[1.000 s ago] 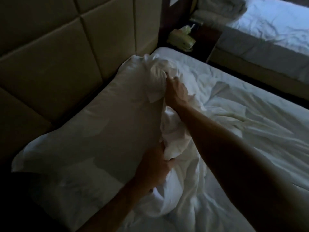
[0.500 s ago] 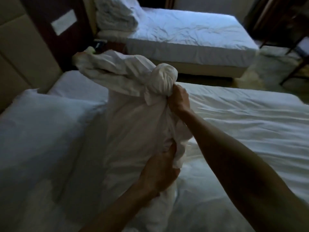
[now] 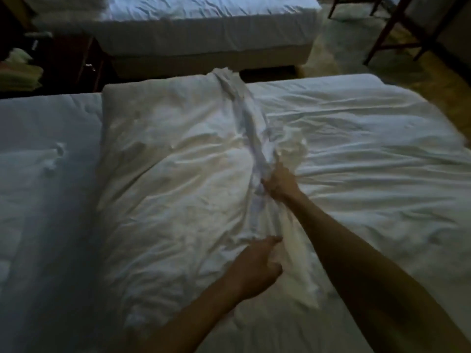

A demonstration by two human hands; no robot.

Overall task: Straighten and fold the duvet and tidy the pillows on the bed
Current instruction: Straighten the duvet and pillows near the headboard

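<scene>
Here the pillow (image 3: 178, 189) lies flat across the bed (image 3: 369, 179), with its pillowcase flap (image 3: 245, 118) bunched into a ridge along the pillow's right edge. My right hand (image 3: 280, 183) clamps that ridge midway along the pillow. My left hand (image 3: 257, 266), apart from it at the pillow's near corner, pinches the same gathered cloth.

Pillow (image 3: 165, 174) lies flat on bed (image 3: 369, 161), case creased. R hand (image 3: 280, 183) grips bunched ridge of fabric along pillow's right edge. L hand (image 3: 254, 266) at near end of same ridge, thumb out; grip unclear, blurred. Second bed (image 3: 204, 29) beyond.
</scene>
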